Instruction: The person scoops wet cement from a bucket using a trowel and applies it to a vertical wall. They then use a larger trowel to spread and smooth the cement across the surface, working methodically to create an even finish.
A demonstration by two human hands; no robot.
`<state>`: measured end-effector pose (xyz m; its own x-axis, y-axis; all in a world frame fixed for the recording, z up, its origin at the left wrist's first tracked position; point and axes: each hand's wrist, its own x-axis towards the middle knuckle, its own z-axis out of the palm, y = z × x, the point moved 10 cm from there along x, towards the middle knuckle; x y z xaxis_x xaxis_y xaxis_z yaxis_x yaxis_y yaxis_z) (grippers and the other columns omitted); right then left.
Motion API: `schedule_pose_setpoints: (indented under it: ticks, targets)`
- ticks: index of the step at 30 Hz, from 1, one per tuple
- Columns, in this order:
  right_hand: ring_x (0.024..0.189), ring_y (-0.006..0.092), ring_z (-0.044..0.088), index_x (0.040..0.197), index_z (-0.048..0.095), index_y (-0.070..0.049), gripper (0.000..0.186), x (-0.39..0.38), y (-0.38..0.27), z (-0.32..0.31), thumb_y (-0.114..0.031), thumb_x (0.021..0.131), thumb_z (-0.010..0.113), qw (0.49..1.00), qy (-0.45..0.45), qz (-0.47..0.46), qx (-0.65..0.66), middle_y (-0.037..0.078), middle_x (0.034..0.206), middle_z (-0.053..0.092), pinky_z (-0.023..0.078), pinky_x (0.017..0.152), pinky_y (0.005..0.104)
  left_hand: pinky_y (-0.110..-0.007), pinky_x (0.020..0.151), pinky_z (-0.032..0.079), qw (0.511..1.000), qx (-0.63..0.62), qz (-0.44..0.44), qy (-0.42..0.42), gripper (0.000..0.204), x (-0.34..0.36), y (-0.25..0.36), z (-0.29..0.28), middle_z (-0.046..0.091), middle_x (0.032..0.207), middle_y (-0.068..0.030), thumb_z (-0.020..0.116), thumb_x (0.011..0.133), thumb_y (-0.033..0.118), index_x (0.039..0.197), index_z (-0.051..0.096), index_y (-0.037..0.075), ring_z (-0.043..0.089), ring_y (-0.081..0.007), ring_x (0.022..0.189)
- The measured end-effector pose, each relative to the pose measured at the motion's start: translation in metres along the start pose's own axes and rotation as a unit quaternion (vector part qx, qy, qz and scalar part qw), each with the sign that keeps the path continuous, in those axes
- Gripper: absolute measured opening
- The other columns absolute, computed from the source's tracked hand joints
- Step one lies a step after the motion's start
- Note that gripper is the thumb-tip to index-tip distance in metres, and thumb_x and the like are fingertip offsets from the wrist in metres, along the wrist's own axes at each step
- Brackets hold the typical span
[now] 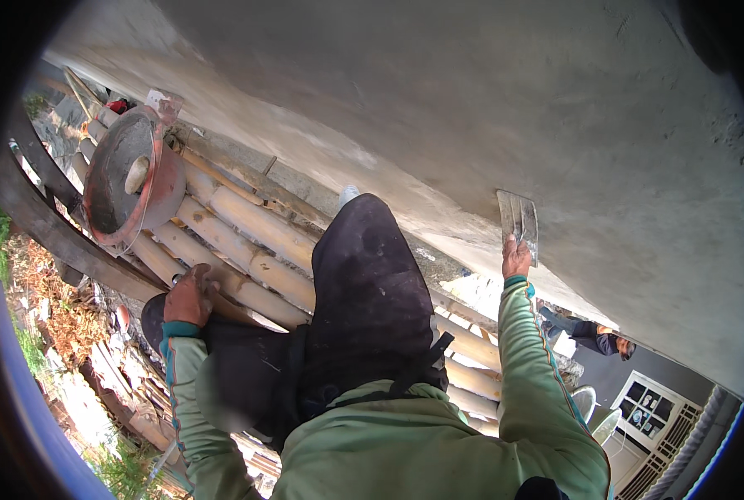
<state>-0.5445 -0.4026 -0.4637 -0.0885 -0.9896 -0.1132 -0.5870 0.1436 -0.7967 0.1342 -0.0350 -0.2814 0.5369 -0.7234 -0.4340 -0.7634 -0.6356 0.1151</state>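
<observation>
My right hand (517, 257) is closed around the grip of a rectangular plastering trowel (528, 213). The trowel's flat face lies up against the grey plastered wall (438, 108), which has darker, damp-looking patches. My left hand (190, 297) is beside my bent left knee, above the bamboo poles, with its fingers curled in. What the left fingers hold, if anything, is hidden. Up and to the left of that hand, a worn reddish bucket (160, 193) with a wire handle stands on the poles. Grey mortar coats its inside, and a pale rounded thing (137, 175) lies in it.
I am on a scaffold of bamboo poles (255, 258) with gaps between them. A dark curved beam (63, 237) runs along the left side. Rubble and wood scraps (130, 375) lie far below. Another person (601, 338) is lower right, near a white-framed window (645, 404).
</observation>
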Motion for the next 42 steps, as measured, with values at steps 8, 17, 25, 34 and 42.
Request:
schedule_pose_setpoints:
  ticks: [8,17,25,34,42]
  targets:
    - [0.070,0.0162,0.057,0.101,0.067,0.004,0.042,-0.087,0.062,-0.021,-0.037,0.105,0.059,0.996,-0.033,0.081,-0.001,0.006,0.076,0.063,0.048,0.066,0.0350,-0.042,0.114,0.039,0.940,-0.173,-0.013,0.294,0.040,-0.076,-0.069,-0.063,0.064,0.135,-0.0249,0.063,0.102,0.023,0.133,0.061,-0.003,0.058,-0.0378,0.130]
    - [0.068,0.0141,0.053,0.079,0.059,-0.006,0.045,0.008,0.016,0.012,-0.040,0.108,0.054,0.996,-0.040,0.032,0.070,0.002,0.071,0.059,0.043,0.066,0.0316,-0.039,0.115,0.038,0.935,-0.238,-0.047,0.260,0.040,-0.066,-0.078,-0.047,0.068,0.124,-0.0207,0.066,0.101,0.019,0.130,0.062,-0.008,0.061,-0.0286,0.120]
    - [0.074,0.0392,0.070,0.114,0.064,0.001,0.045,-0.067,0.063,0.014,-0.043,0.103,0.059,0.933,-0.147,-0.049,-0.325,0.025,0.081,0.069,0.055,0.072,0.0484,-0.038,0.105,0.047,0.941,-0.213,-0.048,0.259,0.037,-0.069,-0.069,-0.053,0.068,0.122,-0.0203,0.067,0.100,0.016,0.129,0.062,-0.007,0.064,-0.0291,0.115]
    - [0.073,0.0394,0.071,0.111,0.060,-0.010,0.033,-0.084,-0.180,-0.020,-0.041,0.101,0.060,0.750,-0.216,-0.271,-0.563,0.018,0.096,0.072,0.054,0.060,0.0529,-0.044,0.097,0.052,0.951,-0.163,0.156,0.213,0.040,-0.011,0.034,-0.059,0.067,0.128,-0.0204,0.069,0.095,0.016,0.132,0.062,0.004,0.066,-0.0402,0.113]
    - [0.084,0.0311,0.074,0.105,0.068,-0.004,0.025,-0.065,-0.250,-0.009,-0.021,0.101,0.050,0.591,-0.141,-0.320,-0.726,0.012,0.093,0.075,0.059,0.072,0.0458,-0.044,0.090,0.054,0.960,-0.212,0.160,0.091,0.042,0.010,0.021,-0.011,0.068,0.124,-0.0166,0.072,0.090,0.012,0.130,0.061,0.007,0.067,-0.0351,0.104]
